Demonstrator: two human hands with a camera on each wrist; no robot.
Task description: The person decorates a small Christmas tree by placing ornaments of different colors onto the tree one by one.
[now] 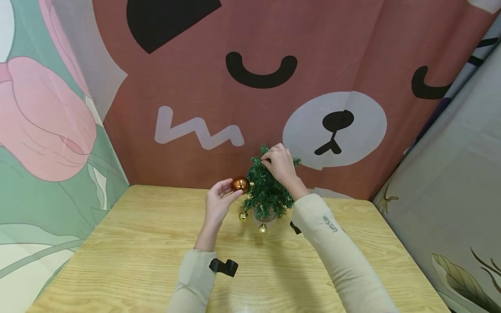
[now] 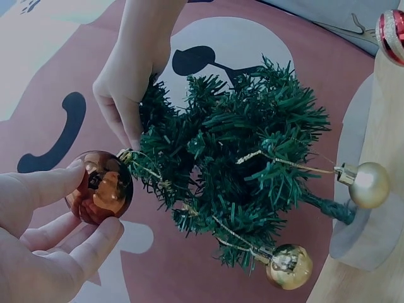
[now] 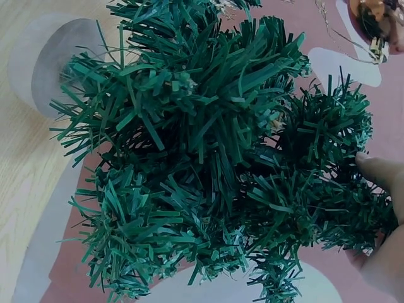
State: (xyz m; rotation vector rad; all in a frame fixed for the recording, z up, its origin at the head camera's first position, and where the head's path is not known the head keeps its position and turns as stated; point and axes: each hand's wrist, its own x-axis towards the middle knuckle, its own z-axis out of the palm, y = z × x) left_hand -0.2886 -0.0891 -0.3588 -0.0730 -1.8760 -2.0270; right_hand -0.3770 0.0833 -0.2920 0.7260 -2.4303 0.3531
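Observation:
A shiny copper-coloured bauble (image 1: 240, 184) is held between the thumb and fingers of my left hand (image 1: 216, 204), just left of a small artificial Christmas tree (image 1: 270, 195). In the left wrist view its gold cap and thin gold cord reach the green branches. My right hand (image 1: 281, 165) grips the tree near its top; the thumb (image 3: 375, 172) shows beside a branch in the right wrist view, with part of the grip hidden by needles. Two gold baubles, one glossy (image 2: 289, 267) and one matte (image 2: 369, 185), hang by cords from lower branches.
The tree stands in a round grey pot (image 2: 363, 243) near the back of a light wooden table (image 1: 156, 243). A red bauble with a silvery stripe (image 2: 392, 35) shows at the left wrist view's edge. Behind hangs a brown bear-print curtain (image 1: 188, 87).

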